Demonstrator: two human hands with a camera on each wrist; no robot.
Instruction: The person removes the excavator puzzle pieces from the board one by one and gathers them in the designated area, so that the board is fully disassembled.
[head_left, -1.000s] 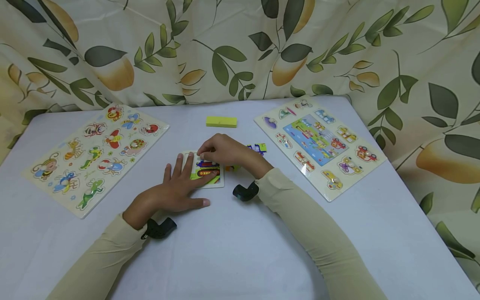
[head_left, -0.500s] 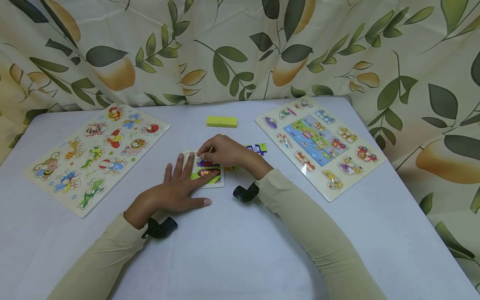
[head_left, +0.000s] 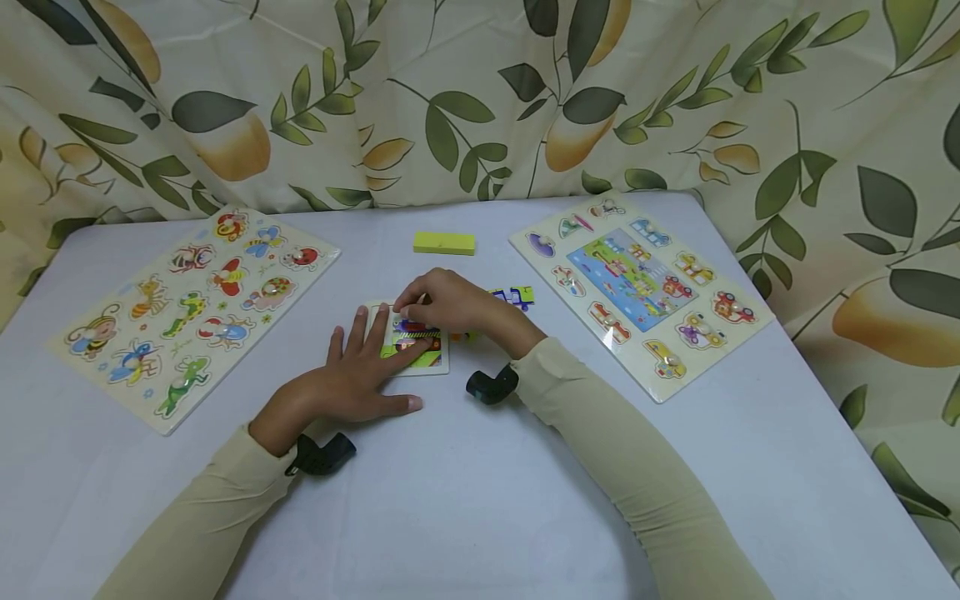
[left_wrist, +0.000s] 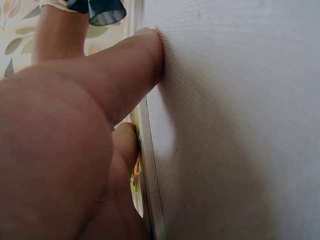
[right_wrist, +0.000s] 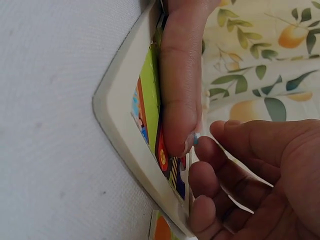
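Centre table, a small jigsaw puzzle (head_left: pixel 426 357) with a bright vehicle picture lies in a white frame (right_wrist: pixel 120 120). My left hand (head_left: pixel 352 375) is spread flat across its left side. The left index finger (right_wrist: pixel 180 90) presses on the picture; the left thumb (left_wrist: pixel 137 57) reaches the tablecloth. At the far side of the frame, my right hand (head_left: pixel 450 300) bends its fingers and pinches a puzzle piece, of which a sliver of blue (right_wrist: pixel 195 139) shows at the fingertips. The rest of that piece is hidden by the fingers.
Loose puzzle pieces (head_left: pixel 517 297) lie just right of the frame, partly behind the right wrist. Farther back sits a yellow-green block (head_left: pixel 444 243). An insect picture board (head_left: pixel 247 333) lies left, a vehicle picture board (head_left: pixel 637 367) right. A leaf-patterned curtain (head_left: pixel 465 50) hangs behind the table.
Both hands keep their places at the puzzle. The left index finger shifts very slightly over the picture; nothing else visibly moves.
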